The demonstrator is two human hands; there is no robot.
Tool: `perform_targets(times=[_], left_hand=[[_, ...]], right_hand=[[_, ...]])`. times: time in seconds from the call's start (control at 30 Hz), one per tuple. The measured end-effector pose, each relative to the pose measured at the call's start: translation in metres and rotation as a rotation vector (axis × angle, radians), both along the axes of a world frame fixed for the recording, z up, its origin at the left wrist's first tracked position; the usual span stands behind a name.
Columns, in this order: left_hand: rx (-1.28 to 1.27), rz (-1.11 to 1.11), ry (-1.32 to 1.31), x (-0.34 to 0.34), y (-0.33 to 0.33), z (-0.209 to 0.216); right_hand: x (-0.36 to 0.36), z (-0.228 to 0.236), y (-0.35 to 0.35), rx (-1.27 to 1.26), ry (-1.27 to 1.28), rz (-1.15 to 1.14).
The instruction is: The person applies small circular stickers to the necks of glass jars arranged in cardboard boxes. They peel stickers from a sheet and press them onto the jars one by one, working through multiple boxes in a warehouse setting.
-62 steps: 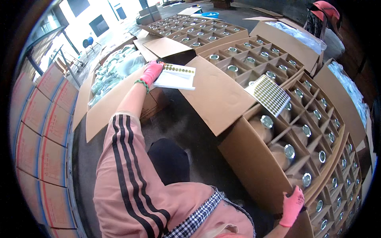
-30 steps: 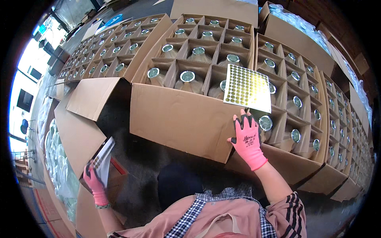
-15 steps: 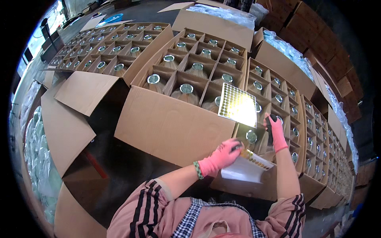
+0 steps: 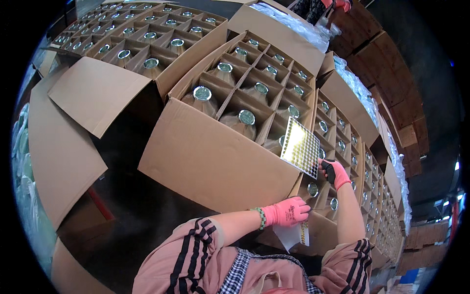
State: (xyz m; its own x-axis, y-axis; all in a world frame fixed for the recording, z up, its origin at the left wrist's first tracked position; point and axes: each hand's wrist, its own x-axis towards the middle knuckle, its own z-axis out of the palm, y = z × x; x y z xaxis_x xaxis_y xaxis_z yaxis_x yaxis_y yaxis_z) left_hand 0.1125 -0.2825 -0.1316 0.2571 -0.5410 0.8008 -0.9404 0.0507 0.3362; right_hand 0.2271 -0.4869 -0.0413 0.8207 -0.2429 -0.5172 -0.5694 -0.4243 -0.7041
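While the left hand (image 4: 290, 212) grips a white sheet (image 4: 288, 236), the right hand (image 4: 335, 173) works at a dotted sheet (image 4: 299, 147).
Folded nearly closed, the pink-gloved left fingers cover the white sheet's top; it hangs toward the wearer, its strip of gold dots (image 4: 304, 233) running up and down, whereas half a second earlier it spread rightward. The half-curled right hand is now at the dotted sheet's right edge, no longer beside a bottle mouth; whether it pinches anything I cannot tell. Flat and glossy, that sheet slants across an open cardboard box (image 4: 220, 161), one corner toward the wearer, long axis unclear. Beyond, bottles (image 4: 246, 121) with round, shiny rims fill square cells; farther off lies crumpled clear plastic (image 4: 293, 25).
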Motion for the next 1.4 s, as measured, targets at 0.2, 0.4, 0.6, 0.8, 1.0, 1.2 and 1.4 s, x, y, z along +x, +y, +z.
perform_targets(times=[0.2,0.4,0.6,0.8,1.0,1.2,1.4], left_hand=[[-0.037,-0.041,-0.044,0.003,0.002,-0.003],[-0.057,-0.077,-0.022,0.003,0.004,-0.003],[-0.048,-0.115,0.034,0.004,0.016,-0.004],[-0.065,-0.115,0.031,0.002,0.006,0.001],[-0.209,-0.108,0.045,0.004,0.011,0.007],[0.125,-0.126,0.095,0.005,0.029,0.005],[0.057,-0.116,0.12,0.0,0.022,0.024]], right_hand=[[-0.004,0.011,0.026,-0.161,0.023,0.054],[0.005,0.049,0.038,-0.074,-0.173,-0.014],[0.072,0.12,0.15,-0.062,-0.613,0.364],[0.141,0.106,0.212,0.325,-0.751,0.214],[0.18,-0.05,0.214,0.412,-0.546,-0.123],[0.125,-0.012,0.209,-0.399,-0.767,0.149],[-0.068,0.07,0.14,-0.314,-1.185,0.425]])
